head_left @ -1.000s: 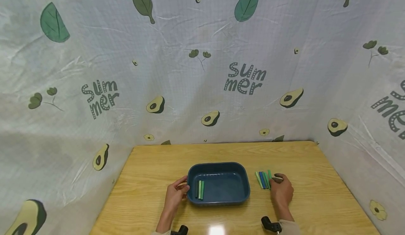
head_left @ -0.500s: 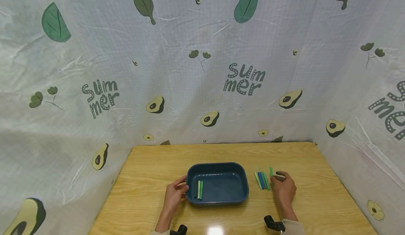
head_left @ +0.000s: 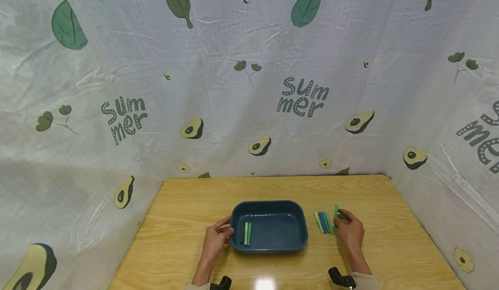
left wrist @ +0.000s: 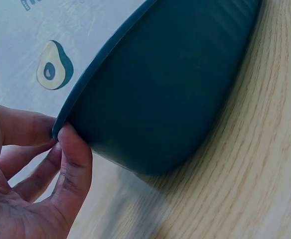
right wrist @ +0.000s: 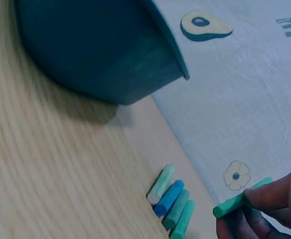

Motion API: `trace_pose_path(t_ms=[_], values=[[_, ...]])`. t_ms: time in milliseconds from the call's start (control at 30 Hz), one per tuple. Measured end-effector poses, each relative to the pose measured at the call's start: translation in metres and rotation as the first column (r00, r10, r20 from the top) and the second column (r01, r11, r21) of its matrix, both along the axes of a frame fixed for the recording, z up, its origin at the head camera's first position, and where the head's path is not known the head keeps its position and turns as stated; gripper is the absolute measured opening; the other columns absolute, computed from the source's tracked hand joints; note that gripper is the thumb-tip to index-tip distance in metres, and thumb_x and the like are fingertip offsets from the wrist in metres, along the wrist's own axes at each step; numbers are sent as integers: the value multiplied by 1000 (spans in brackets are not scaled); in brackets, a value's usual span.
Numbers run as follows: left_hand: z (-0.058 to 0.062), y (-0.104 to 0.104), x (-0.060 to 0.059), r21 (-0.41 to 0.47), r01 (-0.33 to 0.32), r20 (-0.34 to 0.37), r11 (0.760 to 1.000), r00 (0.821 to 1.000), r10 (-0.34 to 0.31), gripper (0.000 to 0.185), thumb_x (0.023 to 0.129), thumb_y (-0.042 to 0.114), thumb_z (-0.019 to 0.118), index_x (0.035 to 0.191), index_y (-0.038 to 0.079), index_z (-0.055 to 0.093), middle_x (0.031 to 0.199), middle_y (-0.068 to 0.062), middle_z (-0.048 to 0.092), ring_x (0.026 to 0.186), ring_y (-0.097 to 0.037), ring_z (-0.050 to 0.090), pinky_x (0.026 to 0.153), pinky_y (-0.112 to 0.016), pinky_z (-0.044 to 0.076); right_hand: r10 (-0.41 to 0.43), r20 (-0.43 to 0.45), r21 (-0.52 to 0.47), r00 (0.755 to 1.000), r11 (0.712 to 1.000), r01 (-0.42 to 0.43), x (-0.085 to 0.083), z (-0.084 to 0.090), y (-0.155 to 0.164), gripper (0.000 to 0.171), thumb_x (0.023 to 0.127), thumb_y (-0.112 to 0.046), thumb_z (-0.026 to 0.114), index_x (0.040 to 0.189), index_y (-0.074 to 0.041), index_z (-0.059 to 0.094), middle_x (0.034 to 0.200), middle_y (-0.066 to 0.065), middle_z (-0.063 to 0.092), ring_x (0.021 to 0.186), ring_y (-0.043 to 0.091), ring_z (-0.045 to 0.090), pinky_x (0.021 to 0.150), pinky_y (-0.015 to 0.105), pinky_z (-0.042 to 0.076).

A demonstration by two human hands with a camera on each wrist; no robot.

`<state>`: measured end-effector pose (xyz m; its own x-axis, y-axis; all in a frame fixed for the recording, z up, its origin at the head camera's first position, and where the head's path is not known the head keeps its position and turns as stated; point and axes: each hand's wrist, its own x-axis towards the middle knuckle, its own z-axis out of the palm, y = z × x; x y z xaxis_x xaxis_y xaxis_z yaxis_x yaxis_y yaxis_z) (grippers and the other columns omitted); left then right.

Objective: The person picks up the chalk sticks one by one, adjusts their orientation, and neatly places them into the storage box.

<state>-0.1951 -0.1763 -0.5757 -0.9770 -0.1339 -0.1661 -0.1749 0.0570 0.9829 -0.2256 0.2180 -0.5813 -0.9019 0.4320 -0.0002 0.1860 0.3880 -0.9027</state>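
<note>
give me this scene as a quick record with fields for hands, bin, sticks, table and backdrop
left hand: pinches the rim at the left end of the dark blue bin
right hand: holds a green stick
inside bin: three sticks near its left end; one dark, one pale green, one green
right of bin: four sticks in a row; one pale green, one blue, two green
surface: wooden table
backdrop: pale sheet, avocado and leaf prints
</note>
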Motion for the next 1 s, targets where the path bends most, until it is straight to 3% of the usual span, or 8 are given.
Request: trace_pose_path(t_ms=[133, 233, 600, 800, 1000], values=[[-1, 0, -1, 9, 4, 19, 1000, 1000, -4, 45, 92, 0, 60, 136, -1, 56, 127, -25, 58, 89, -17, 62, 63, -34, 54, 72, 40, -124, 997, 990, -67, 1, 1, 1, 43, 97, -9, 57, 138, 3, 52, 131, 30, 57, 81, -6, 62, 70, 17, 54], [-1, 0, -1, 14, 10, 23, 1000, 1000, -10, 45, 92, -1, 60, 136, -2, 55, 127, -26, 57, 87, -15, 61, 62, -33, 54, 123, 50, -183, 991, 977, -112, 1, 3, 0, 46, 99, -10, 54, 142, 4, 46, 137, 31, 51, 77, -17, 53, 77, 18, 54], [1, 1, -3, 11, 12, 2, 1000, 1000, -12, 45, 92, -1, 60, 136, -1, 56, 128, -25, 57, 86, -16, 60, 61, -33, 54, 177, -5, -388, 984, 907, -165, 3, 29, -2, 50, 100, -9, 53, 147, 1, 38, 140, 23, 45, 91, -5, 62, 86, 21, 54], [3, 2, -3, -5, 1, -17, 1000, 1000, -1, 45, 92, 0, 60, 137, 1, 57, 128, -24, 58, 87, -14, 60, 62, -33, 54, 215, -22, -406, 976, 890, -205, 0, 40, -3, 50, 100, -12, 55, 147, -3, 40, 134, 14, 50, 96, 0, 64, 91, 30, 55], [3, 2, 1, -8, -3, -9, 1000, 1000, 3, 45, 91, -1, 61, 136, 1, 57, 127, -24, 58, 87, -14, 61, 62, -33, 55, 251, -6, -421, 968, 877, -230, -1, 44, -8, 50, 99, -10, 55, 147, -4, 40, 132, 11, 52, 91, -5, 63, 91, 32, 56]])
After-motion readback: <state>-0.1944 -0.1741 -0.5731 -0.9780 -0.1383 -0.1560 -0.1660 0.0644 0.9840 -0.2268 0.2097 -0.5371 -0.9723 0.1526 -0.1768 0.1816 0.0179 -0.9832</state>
